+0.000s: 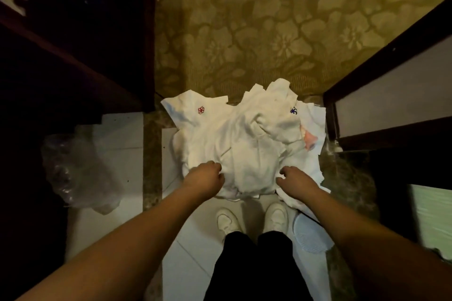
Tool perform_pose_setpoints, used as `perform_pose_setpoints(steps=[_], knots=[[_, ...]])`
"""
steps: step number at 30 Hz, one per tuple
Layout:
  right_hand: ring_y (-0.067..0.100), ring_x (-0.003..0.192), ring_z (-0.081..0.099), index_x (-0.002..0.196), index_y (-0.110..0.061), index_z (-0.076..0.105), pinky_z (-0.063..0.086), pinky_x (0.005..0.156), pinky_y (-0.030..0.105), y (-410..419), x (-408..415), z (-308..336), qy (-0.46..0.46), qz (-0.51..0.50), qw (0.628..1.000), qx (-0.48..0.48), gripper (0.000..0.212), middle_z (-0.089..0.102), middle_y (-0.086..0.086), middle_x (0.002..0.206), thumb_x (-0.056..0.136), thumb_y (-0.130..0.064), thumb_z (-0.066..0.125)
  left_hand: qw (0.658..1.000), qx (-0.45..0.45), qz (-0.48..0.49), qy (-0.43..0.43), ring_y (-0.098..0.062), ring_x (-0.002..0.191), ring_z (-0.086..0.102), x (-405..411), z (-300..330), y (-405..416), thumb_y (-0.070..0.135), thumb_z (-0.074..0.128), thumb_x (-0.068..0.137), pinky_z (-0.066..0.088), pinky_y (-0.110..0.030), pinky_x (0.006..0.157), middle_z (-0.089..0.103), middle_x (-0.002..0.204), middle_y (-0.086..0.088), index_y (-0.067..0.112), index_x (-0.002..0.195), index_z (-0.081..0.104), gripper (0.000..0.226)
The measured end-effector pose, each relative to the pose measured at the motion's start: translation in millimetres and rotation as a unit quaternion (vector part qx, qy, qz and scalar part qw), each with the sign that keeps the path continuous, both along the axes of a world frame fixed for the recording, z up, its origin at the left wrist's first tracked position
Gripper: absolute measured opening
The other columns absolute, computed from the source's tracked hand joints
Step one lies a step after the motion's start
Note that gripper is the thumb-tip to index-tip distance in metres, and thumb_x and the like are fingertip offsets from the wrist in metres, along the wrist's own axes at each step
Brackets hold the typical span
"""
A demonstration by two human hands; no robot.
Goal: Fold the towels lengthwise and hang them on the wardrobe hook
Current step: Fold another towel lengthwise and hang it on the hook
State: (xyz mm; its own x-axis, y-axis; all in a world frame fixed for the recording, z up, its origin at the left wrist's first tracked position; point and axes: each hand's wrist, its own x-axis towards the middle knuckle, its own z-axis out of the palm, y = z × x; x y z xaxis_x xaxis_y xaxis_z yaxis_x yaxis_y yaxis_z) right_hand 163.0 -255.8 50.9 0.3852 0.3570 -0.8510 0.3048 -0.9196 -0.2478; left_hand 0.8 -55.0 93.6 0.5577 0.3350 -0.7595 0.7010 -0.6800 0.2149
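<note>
Tiled floor (195,264) bears heaped white towels (244,144) and a plastic bag (78,168).

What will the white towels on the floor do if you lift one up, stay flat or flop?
The white towels lie crumpled and creased, so one would probably flop and droop. They overlap in a heap, so a neighbour might drag along. Both hands, left hand and right hand, are at the pile's near edge.

Both forearms run out of the bottom corners, so nothing above them shows. The left hand (208,176) and right hand (294,179) curl their fingertips into the towel pile (244,139), hiding what they grip. The dark wardrobe (73,44) at left is lost in shadow, its inside unreadable. The clear plastic bag (80,168) is blurred, its contents unclear. A pink cloth (309,140) is mostly buried.
</note>
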Motion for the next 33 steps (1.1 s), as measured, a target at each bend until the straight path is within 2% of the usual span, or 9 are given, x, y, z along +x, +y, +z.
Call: perform_pose_setpoints(steps=[6,11,15,18,21,25,27,30,33], knots=[[0.03,0.126,0.052,0.135,-0.008,0.055,0.041,0.1,0.032,28,36,-98,0.016,-0.079,0.997,0.02,0.048,0.054,0.014,0.141,0.095,-0.034,0.057,0.993,-0.064,0.104,0.009,-0.029,0.114,0.057,43,-109,2,0.035,0.049,0.1,0.042,-0.03,0.086,0.06,0.13,-0.012,0.01,0.128,0.058,0.038],[0.03,0.137,0.042,0.149,-0.007,0.037,0.036,0.106,0.032,30,31,-168,0.021,-0.205,0.977,0.05,0.069,0.038,0.014,0.154,0.092,-0.032,0.067,0.956,-0.115,0.271,0.008,-0.029,0.119,0.055,52,-184,-7,0.037,0.057,0.097,0.043,-0.032,0.094,0.058,0.132,-0.01,0.009,0.136,0.05,0.049],[0.029,0.141,0.037,0.154,-0.006,0.025,0.032,0.108,0.03,27,24,-202,0.034,-0.312,0.946,0.081,0.079,0.036,0.012,0.156,0.092,-0.024,0.07,0.905,-0.138,0.402,-0.033,-0.023,0.092,0.053,53,-227,-15,0.037,0.069,0.089,0.041,-0.033,0.077,0.055,0.092,-0.004,0.012,0.1,0.052,0.033],[0.028,0.139,0.041,0.156,-0.009,0.02,0.034,0.109,0.033,25,19,-222,0.109,-0.391,0.911,0.074,0.085,0.039,0.012,0.155,0.091,-0.027,0.071,0.876,-0.142,0.458,-0.044,-0.022,0.093,0.053,55,-244,-18,0.036,0.072,0.087,0.044,-0.032,0.078,0.057,0.098,-0.004,0.012,0.106,0.054,0.036],[0.028,0.122,0.054,0.137,-0.008,0.052,0.042,0.098,0.032,24,20,-232,0.064,-0.368,0.926,0.056,0.052,0.058,0.014,0.136,0.093,-0.03,0.068,0.879,-0.167,0.446,-0.036,-0.019,0.075,0.047,57,-246,-22,0.022,0.067,0.09,0.037,-0.03,0.061,0.049,0.075,-0.003,0.015,0.074,0.047,0.027],[0.029,0.106,0.063,0.11,-0.005,0.07,0.048,0.09,0.037,21,15,-224,0.08,-0.304,0.948,0.052,0.026,0.069,0.014,0.112,0.095,-0.025,0.064,0.864,-0.207,0.457,-0.044,-0.017,0.069,0.047,57,-222,-25,0.02,0.066,0.082,0.036,-0.03,0.059,0.051,0.073,-0.004,0.015,0.068,0.051,0.022],[0.03,0.103,0.064,0.108,-0.005,0.071,0.051,0.088,0.038,18,7,-207,0.095,-0.308,0.945,0.055,0.024,0.069,0.014,0.108,0.095,-0.023,0.063,0.848,-0.239,0.47,-0.044,-0.022,0.078,0.054,50,-201,-25,0.023,0.067,0.068,0.042,-0.032,0.066,0.059,0.082,-0.008,0.013,0.074,0.061,0.013],[0.03,0.114,0.059,0.114,-0.01,0.066,0.047,0.101,0.044,15,-1,-180,0.121,-0.356,0.923,0.083,0.026,0.065,0.012,0.119,0.097,-0.029,0.059,0.804,-0.3,0.512,-0.025,-0.035,0.092,0.059,36,-175,-30,0.02,0.063,0.056,0.045,-0.038,0.075,0.065,0.096,-0.018,0.003,0.093,0.068,0.041],[0.019,0.123,0.055,0.13,-0.02,0.056,0.039,0.101,0.038,21,-7,-144,0.217,-0.459,0.851,0.133,0.046,0.062,0.0,0.13,0.098,-0.052,0.049,0.792,-0.336,0.51,-0.025,-0.029,0.088,0.056,27,-142,-38,0.016,0.06,0.054,0.039,-0.039,0.075,0.064,0.092,-0.013,0.004,0.098,0.068,0.047]])
